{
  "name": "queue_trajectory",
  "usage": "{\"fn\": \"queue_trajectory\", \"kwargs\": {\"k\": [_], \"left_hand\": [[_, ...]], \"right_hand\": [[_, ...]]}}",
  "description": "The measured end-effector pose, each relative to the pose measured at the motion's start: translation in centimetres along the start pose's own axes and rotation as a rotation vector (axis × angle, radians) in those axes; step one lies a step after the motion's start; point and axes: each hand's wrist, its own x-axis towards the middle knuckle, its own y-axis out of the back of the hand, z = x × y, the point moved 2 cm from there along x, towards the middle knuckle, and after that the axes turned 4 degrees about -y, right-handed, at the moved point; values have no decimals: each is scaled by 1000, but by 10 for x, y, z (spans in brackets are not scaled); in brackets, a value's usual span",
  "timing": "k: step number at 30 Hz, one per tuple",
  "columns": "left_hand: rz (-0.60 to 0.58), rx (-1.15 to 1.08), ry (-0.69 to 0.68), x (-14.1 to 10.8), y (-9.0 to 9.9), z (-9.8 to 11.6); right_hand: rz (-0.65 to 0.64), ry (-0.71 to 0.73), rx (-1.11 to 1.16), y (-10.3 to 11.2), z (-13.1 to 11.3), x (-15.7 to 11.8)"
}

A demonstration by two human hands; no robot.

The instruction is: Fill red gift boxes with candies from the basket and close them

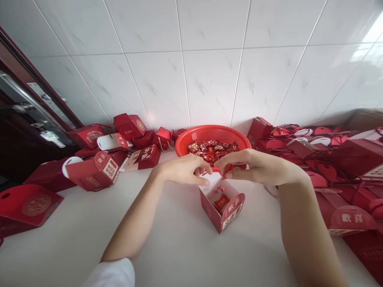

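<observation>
An open red box [216,207] stands on the white table, with a red wrapped candy [222,202] inside it. Over its back left edge is my left hand [187,169], fingers curled around the white inner flap area; whether they grip anything is hard to see. My right hand [254,166] pinches a small red wrapped candy [229,171] above the back right of the box. Right behind both hands sits a red plastic basket [213,129] holding several wrapped candies [209,149].
Several red boxes [95,171] lie at the left on the white table [167,239]. A large pile of red boxes [317,159] fills the right side. A tiled wall [212,87] rises behind, and a door with keys [51,137] is at far left.
</observation>
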Motion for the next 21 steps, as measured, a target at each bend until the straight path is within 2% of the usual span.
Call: {"fn": "queue_trajectory", "kwargs": {"k": [4,9,12,18,21], "left_hand": [[-40,26,58,-4,-1,-1],[-106,18,124,-7,0,1],[-109,11,142,-8,0,2],[-142,35,94,-9,-3,2],[-131,81,65,-8,-5,2]], "right_hand": [[156,26,4,0,2,5],[68,40,45,-8,3,8],[155,-3,3,-8,0,4],[250,75,14,1,-23,-15],[294,47,-9,-5,-23,-21]]}}
